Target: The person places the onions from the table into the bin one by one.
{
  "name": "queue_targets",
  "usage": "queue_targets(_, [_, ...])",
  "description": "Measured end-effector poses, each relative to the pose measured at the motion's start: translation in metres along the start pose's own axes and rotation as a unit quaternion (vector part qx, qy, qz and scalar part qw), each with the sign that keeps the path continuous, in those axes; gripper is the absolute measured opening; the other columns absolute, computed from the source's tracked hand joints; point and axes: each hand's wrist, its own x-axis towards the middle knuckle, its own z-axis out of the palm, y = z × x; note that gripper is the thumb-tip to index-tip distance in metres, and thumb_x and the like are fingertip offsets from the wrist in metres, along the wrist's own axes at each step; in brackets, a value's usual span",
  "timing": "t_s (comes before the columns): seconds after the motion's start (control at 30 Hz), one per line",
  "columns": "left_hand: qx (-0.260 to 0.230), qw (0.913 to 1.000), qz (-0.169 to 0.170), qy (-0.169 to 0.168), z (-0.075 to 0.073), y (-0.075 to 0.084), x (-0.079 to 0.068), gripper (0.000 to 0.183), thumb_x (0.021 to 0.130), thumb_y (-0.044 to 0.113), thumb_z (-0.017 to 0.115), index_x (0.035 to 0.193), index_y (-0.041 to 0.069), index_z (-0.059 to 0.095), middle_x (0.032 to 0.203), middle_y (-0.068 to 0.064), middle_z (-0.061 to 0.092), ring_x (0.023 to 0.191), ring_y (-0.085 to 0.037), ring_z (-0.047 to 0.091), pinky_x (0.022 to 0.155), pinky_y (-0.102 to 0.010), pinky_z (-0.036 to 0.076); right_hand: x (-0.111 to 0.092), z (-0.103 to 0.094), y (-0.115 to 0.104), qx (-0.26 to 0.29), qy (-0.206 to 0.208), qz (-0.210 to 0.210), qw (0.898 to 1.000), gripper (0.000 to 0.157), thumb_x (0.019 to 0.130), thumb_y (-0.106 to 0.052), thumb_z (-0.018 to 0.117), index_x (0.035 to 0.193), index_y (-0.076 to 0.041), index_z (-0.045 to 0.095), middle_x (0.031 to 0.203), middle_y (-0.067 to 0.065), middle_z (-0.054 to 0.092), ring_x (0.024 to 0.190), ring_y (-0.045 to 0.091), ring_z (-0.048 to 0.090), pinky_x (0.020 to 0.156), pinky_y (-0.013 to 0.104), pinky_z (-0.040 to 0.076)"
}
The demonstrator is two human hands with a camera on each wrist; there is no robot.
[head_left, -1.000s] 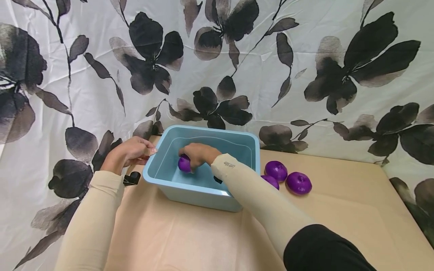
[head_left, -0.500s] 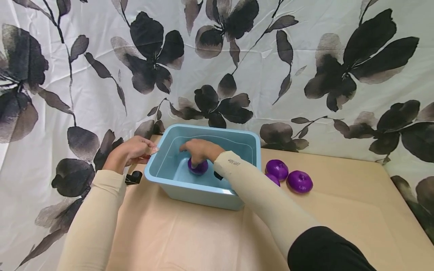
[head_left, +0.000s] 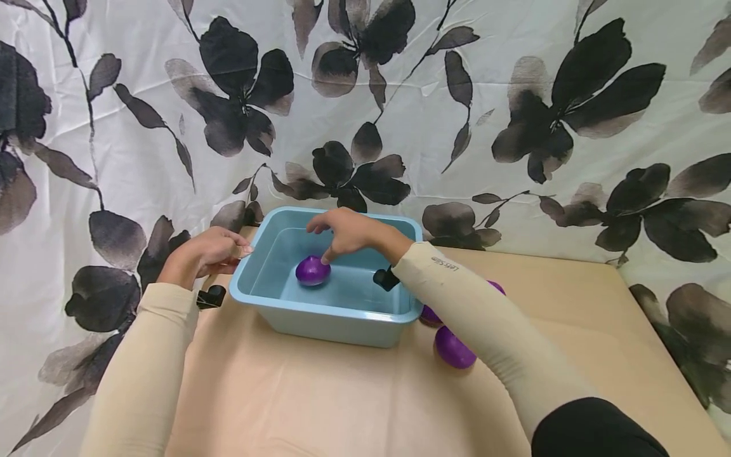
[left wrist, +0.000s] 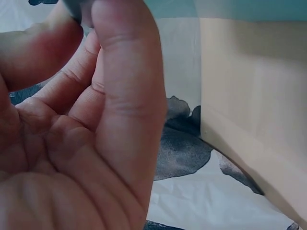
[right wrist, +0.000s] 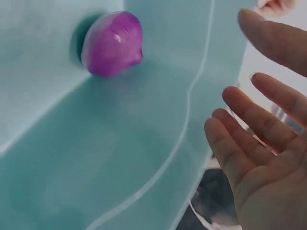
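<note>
A blue plastic tub [head_left: 320, 309] stands on the table, with one shiny purple onion [head_left: 313, 271] on its floor towards the left. My left hand [head_left: 208, 252] pinches the tub's left rim between thumb and fingers; the left wrist view shows the thumb and index finger [left wrist: 127, 72] meeting at that rim. Above the tub is my right hand [head_left: 356, 231], its fingers spread and holding nothing. In the right wrist view the onion [right wrist: 115, 44] lies apart from the right hand's fingers [right wrist: 254, 115].
Several more purple onions [head_left: 455, 348] lie on the tan-covered table [head_left: 342, 393] right of the tub, partly hidden by my right forearm [head_left: 480, 317]. A white cloth with dark flowers [head_left: 240, 184] hangs behind the table.
My right hand has let go of the onion inside the tub and lifted up and to the right. The left hand keeps its grip on the rim. The head view has shifted slightly.
</note>
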Motion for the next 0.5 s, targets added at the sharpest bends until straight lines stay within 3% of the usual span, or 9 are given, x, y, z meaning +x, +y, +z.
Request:
queue_targets(0.27, [-0.015,0.9999,-0.001,-0.006,0.000,-0.003,-0.001,0.040,0.106,0.014,0.056,0.139,-0.009,0.052,0.095,-0.001,0.063,0.081,-0.010,0.066,0.076,-0.024,0.061,-0.056,-0.016,0.015,0.053,0.046,-0.041,0.997,0.067,0.084,-0.016,0.086,0.144,-0.008,0.059,0.146,0.009,0.062,0.142,0.026,0.053,0.119,0.043,0.046])
queue_targets(0.5, [-0.018,0.9998,0.002,-0.006,0.004,-0.001,-0.001,0.041,0.106,0.016,0.057,0.139,-0.009,0.052,0.087,0.003,0.064,0.079,-0.008,0.067,0.075,-0.023,0.061,-0.113,-0.021,0.043,0.085,0.096,-0.017,0.992,0.066,0.082,-0.016,0.089,0.141,-0.008,0.061,0.146,0.011,0.061,0.140,0.032,0.055,0.119,0.049,0.045])
